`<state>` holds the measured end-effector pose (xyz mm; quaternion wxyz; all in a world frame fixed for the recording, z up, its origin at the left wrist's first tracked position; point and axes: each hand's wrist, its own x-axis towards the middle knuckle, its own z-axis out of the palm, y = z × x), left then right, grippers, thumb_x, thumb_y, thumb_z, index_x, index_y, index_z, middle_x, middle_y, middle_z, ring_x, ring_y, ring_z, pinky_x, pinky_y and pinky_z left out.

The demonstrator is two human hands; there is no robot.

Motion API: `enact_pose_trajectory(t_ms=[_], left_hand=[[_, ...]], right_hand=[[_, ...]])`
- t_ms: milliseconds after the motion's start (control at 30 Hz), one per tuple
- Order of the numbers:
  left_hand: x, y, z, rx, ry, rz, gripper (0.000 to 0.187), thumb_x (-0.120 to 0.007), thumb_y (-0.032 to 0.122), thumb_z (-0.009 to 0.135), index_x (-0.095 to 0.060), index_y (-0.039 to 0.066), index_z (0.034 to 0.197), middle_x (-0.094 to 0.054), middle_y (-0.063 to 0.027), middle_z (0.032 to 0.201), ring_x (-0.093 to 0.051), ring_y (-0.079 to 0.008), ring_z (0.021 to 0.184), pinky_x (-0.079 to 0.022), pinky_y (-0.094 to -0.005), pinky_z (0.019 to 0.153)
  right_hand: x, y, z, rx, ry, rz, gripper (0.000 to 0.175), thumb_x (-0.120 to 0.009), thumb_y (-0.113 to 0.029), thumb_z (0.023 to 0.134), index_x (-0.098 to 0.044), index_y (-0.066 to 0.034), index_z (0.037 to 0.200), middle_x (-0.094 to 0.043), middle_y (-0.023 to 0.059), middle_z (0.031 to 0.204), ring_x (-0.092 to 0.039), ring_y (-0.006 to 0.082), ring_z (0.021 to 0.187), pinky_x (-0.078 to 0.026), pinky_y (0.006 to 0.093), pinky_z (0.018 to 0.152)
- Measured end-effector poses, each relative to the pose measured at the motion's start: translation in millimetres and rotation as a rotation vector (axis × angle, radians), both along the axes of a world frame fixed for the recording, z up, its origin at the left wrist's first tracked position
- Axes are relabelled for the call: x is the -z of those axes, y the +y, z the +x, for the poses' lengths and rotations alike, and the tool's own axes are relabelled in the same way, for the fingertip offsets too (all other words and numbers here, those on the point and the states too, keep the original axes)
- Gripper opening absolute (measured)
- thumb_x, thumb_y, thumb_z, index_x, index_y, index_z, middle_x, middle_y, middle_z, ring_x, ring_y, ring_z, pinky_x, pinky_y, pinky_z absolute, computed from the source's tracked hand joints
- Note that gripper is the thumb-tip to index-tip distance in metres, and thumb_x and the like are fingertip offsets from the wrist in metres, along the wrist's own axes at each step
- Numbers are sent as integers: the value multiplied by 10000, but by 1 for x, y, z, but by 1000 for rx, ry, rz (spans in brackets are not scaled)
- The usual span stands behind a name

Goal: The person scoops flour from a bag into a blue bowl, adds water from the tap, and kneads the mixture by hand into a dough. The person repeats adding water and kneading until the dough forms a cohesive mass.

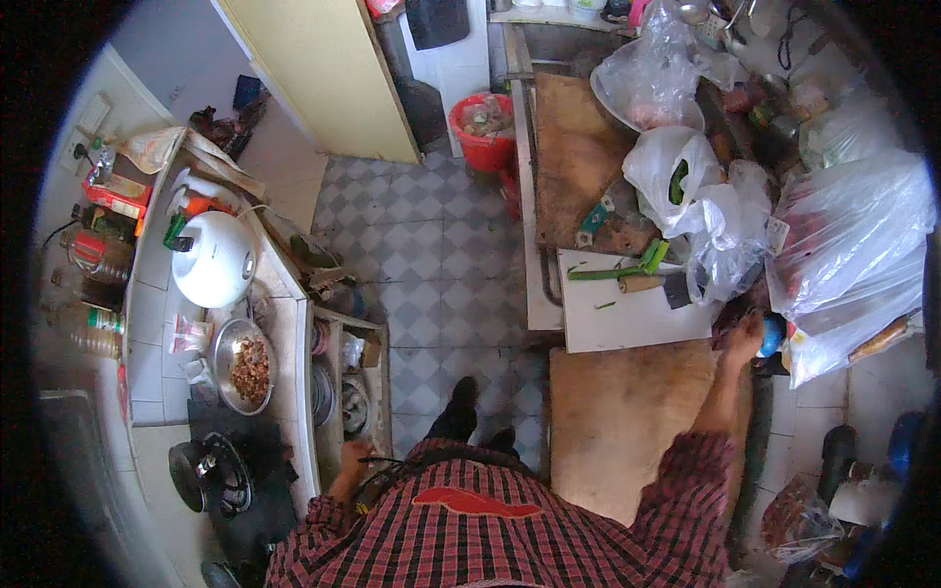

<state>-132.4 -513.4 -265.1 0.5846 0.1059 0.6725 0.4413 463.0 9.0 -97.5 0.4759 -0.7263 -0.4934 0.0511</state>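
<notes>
My right hand (pixel 741 339) reaches to the far side of the wooden board (pixel 625 419), against a dark maroon item (pixel 728 314), perhaps a plastic bag. Its fingers are partly hidden, so a grip on that item cannot be made out. Just beyond the fingers is a round blue object (pixel 770 336). A white cutting board (pixel 617 323) bears green stalks (pixel 606 274) and a cleaver with a wooden handle (pixel 639 284), its dark blade partly under a white plastic bag (pixel 717 228). Low at my left side, my left hand (pixel 354 457) is by the cabinet edge; dark cords run beside it.
On the left counter are a white rice cooker (pixel 215 259), a steel bowl of brown food pieces (pixel 248 367) and a gas stove (pixel 239 470). A red bucket (pixel 481 136) stands on the tiled floor (pixel 441 250). Large filled plastic bags (pixel 853 235) crowd the right side.
</notes>
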Motion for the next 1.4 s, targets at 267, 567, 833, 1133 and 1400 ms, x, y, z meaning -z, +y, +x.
enact_pose_trajectory(t_ms=[267,567,833,1133,1400], left_hand=[[-84,200,54,-344,-506,205,483,-528,418,819,-436,69,1140,-470,-98,1138,-455,-246,1019,-412,-442,793],[-51,222,59,-281,-731,160,642,-474,543,802,-382,76,1233,-410,-132,1233,-433,-274,1076,-365,-464,893],[146,119,48,-435,-683,-361,548,-487,410,851,-335,75,1257,-443,-115,1206,-465,-258,1053,-386,-441,883],[231,11,115,-237,-738,-512,497,-496,397,850,-405,78,1220,-522,-76,1103,-528,-215,959,-445,-374,796],[243,9,132,-76,-631,-545,461,-539,326,837,-438,54,1194,-540,-77,1055,-557,-182,898,-485,-324,713]], right_hand=[[19,-223,-324,-1380,66,-218,298,-459,-182,817,-544,-51,1071,-507,131,1152,-430,299,1119,-308,413,948],[198,-288,-340,-956,77,-930,414,-366,-349,871,-534,-6,1030,-541,178,1002,-492,326,963,-381,368,844],[296,-381,-252,212,780,-1130,398,-389,-346,862,-524,-6,1018,-538,164,989,-500,303,919,-396,385,782],[431,-376,-177,412,914,-902,359,-432,-301,842,-497,-18,1053,-531,151,990,-505,283,882,-406,378,726],[491,-364,-151,374,951,-797,349,-471,-262,823,-473,-30,1083,-525,139,991,-510,266,849,-415,372,677]])
